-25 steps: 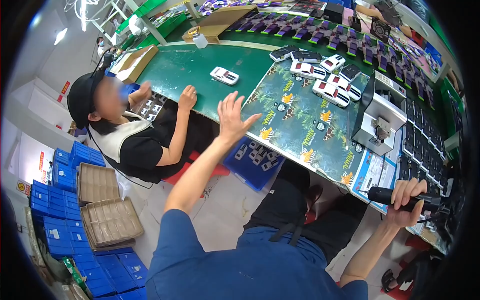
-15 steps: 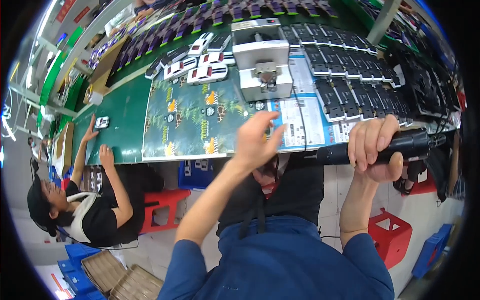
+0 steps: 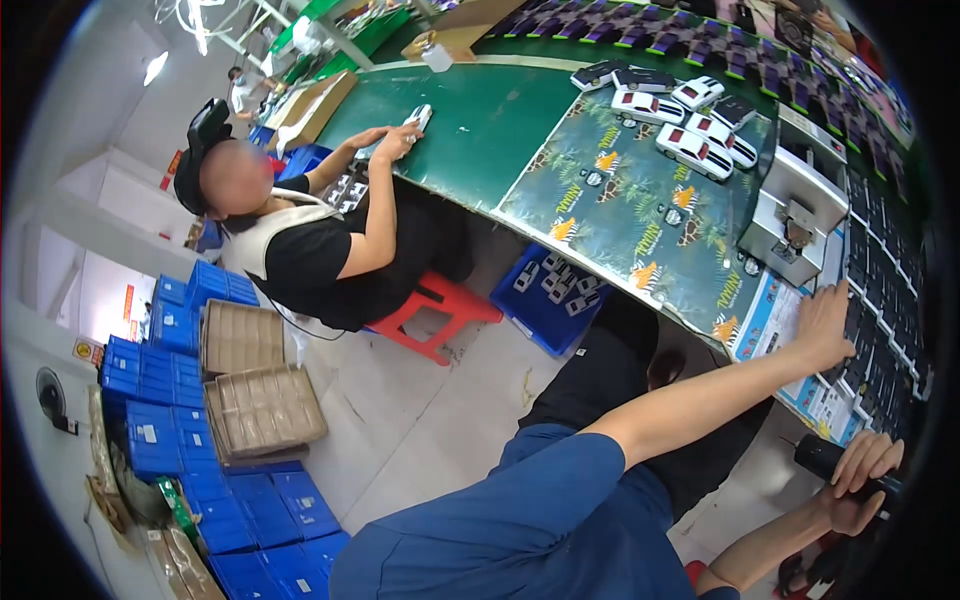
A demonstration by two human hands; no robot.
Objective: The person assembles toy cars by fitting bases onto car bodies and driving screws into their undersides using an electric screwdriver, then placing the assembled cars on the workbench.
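Right hand (image 3: pixel 868 472): fingers wrapped around a black screwdriver (image 3: pixel 818 457), tip pointing away to the left, near the bench's front edge. Left hand (image 3: pixel 824 328): fingers partly extended, at the rows of black parts (image 3: pixel 888 300) beside the silver machine (image 3: pixel 795 210); cannot tell whether it grips one. White toy cars (image 3: pixel 692 152) lie left of the machine.

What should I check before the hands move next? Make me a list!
1. Right hand gripping the black screwdriver: ok, wrapped round it.
2. Left hand near the black parts: ok.
3. Left hand holding a part: cannot tell, too unclear.
4. Screwdriver on a part: not ok, it's off to the side.
5. Nearest white car on the patterned mat: ok.
6. Co-worker's hands away from the silver machine: ok.
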